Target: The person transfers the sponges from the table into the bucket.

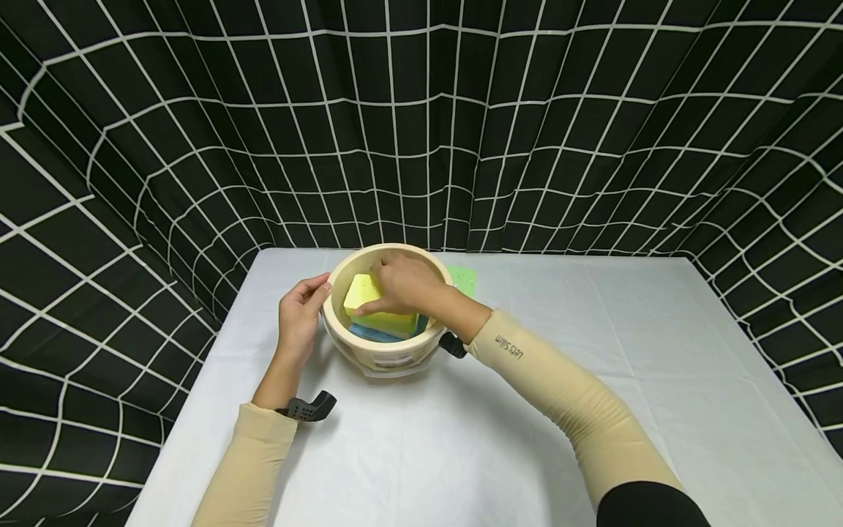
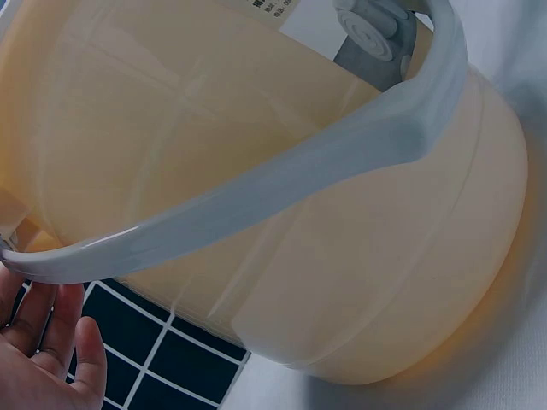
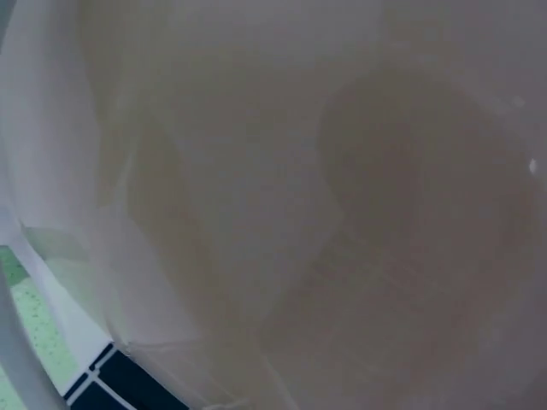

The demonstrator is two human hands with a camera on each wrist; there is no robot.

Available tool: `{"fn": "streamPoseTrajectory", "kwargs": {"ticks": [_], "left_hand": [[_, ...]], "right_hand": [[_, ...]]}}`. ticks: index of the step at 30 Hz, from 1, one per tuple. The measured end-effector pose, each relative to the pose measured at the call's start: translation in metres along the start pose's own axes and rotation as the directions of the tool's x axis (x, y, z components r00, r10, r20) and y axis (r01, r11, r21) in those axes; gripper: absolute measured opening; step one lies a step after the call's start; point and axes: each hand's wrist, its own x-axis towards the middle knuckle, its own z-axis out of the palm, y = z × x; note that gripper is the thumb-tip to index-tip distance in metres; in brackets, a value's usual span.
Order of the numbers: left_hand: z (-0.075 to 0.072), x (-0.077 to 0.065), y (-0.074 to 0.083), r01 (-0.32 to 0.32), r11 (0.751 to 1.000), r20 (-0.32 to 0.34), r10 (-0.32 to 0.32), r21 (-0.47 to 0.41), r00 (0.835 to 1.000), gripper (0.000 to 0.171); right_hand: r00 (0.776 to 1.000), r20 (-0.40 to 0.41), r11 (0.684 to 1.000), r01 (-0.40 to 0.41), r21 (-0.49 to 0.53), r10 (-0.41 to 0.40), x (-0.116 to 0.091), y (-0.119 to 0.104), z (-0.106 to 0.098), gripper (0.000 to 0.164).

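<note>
A cream plastic bucket (image 1: 388, 359) stands on the table. My left hand (image 1: 301, 311) holds its left rim, thumb at the edge and the other fingers around the outside. In the left wrist view that hand (image 2: 51, 350) shows at the end of the pale bucket handle (image 2: 256, 196), which hangs across the wall. My right hand (image 1: 405, 285) reaches inside the bucket and grips a yellow sponge block (image 1: 388, 322), thumb on its near side. Under the block lies something blue (image 1: 375, 334), mostly hidden. The bucket wall (image 3: 256, 171) fills most of the right wrist view.
A light green speckled sheet or sponge (image 1: 464, 279) lies behind the bucket on the right, partly covered by it. White cloth (image 1: 560, 454) covers the table. A black curtain with white grid lines (image 1: 421, 132) rises along the back and both sides.
</note>
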Motion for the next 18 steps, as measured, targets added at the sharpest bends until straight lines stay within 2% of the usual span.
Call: {"fn": "streamPoseTrajectory", "kwargs": {"ticks": [8, 18], "left_hand": [[0.0, 0.0, -0.001, 0.006, 1.0, -0.003, -0.007, -0.013, 1.0, 0.03], [0.0, 0.0, 0.0, 0.002, 1.0, 0.002, -0.002, -0.02, 1.0, 0.03]], "right_hand": [[1.0, -0.01, 1.0, 0.009, 0.029, -0.009, -0.002, 0.004, -0.002, 0.077], [0.997, -0.045, 0.989, -0.052, 0.142, 0.059, -0.011, 0.015, -0.018, 0.072]]}}
